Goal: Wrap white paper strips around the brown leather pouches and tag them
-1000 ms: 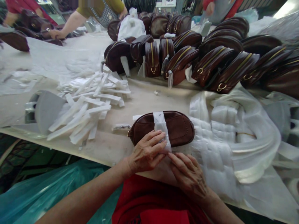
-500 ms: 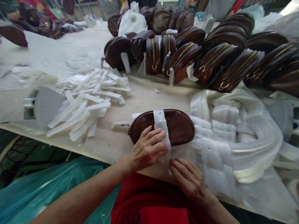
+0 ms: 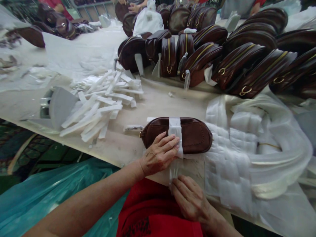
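A dark brown leather bag (image 3: 195,135) lies on its side at the near edge of the table, its stitching facing up. Across its middle runs a translucent white wrapping strip (image 3: 175,126), whose tail hangs toward me. My left hand (image 3: 160,153) rests on the bag and strip, fingers stretched out and pressing down. Closer to my body, my right hand (image 3: 189,197) pinches the strip's loose end. At the bag's left end sits a small metal ring, with a plastic-wrapped piece (image 3: 133,128) beside it.
White strips (image 3: 98,105) are heaped at left beside a grey tape dispenser (image 3: 58,108). Bubble wrap (image 3: 229,164) lies at right. Several brown bags with zippers (image 3: 168,57) stand in rows behind. A teal plastic sheet (image 3: 61,194) hangs below the edge. Other people's hands (image 3: 134,7) show at the far side.
My right hand has shifted left and pulled the strip's tail straighter toward me. My left hand stays pressed on the bag. The whole scene has slid slightly right in view.
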{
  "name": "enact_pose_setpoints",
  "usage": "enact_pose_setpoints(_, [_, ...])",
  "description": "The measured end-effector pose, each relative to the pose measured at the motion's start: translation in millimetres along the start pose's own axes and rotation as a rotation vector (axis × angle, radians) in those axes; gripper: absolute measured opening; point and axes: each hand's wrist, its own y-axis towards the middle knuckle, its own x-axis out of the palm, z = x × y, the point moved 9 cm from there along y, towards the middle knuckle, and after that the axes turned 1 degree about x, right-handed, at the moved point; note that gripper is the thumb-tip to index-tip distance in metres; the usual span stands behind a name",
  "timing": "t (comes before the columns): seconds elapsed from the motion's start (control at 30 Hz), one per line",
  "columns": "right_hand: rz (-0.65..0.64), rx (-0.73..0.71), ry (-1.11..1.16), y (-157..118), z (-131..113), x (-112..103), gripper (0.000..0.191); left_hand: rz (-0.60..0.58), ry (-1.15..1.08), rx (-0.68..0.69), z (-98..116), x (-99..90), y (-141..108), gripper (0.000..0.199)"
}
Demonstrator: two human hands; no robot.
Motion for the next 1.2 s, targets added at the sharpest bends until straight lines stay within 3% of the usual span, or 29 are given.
enact_pose_setpoints(0.13, [-0.01, -0.039, 0.017, 5, -9, 3, 0.035, 0.003, 0.011, 0.038, 1, 1.3, 2, 0.018])
enact_pose_setpoints(0.3, [-0.116, -0.013, -0.02, 5, -9, -5, 0.032, -0.014, 0.038, 0.068, 2, 1.5, 4, 0.018])
enact_pose_setpoints(0.67, [-0.114, -0.026, -0.052, 7, -10, -16, 0.031, 0.006, 0.062, 0.093, 8, -5.7, 4, 0.018])
enact_pose_setpoints(1.2, [-0.248, -0.205, -0.106, 68, 12, -34, 0.035, -0.063, 0.056, 0.089, 6, -0.2, -1, 0.024])
